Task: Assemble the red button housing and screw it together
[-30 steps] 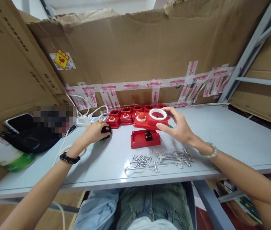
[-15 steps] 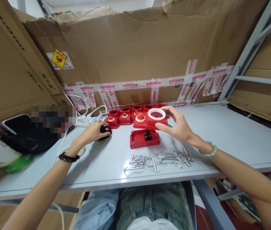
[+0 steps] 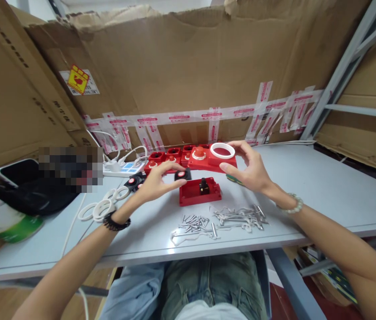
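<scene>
My left hand [image 3: 161, 181] is closed on a small black square part with a red-and-white centre [image 3: 183, 174], held just above the back left corner of an open red box base [image 3: 191, 194]. Inside that base stands a small black component [image 3: 204, 186]. With my right hand [image 3: 249, 168] I grip the right end of a red housing cover [image 3: 206, 162], raised and tilted behind the base. On the cover are a red dome [image 3: 199, 153] and a white ring [image 3: 222, 150].
Several red housings [image 3: 156, 158] line the back. Black parts [image 3: 134, 181] and white rings [image 3: 104, 210] lie left, near a power strip [image 3: 121, 169]. Loose screws [image 3: 194, 222] and metal rods with string [image 3: 237, 218] are in front. A phone [image 3: 19, 172] lies far left.
My left hand has moved right, bringing the black part from the left pile to beside the base. My right hand has raised and tilted the cover slightly.
</scene>
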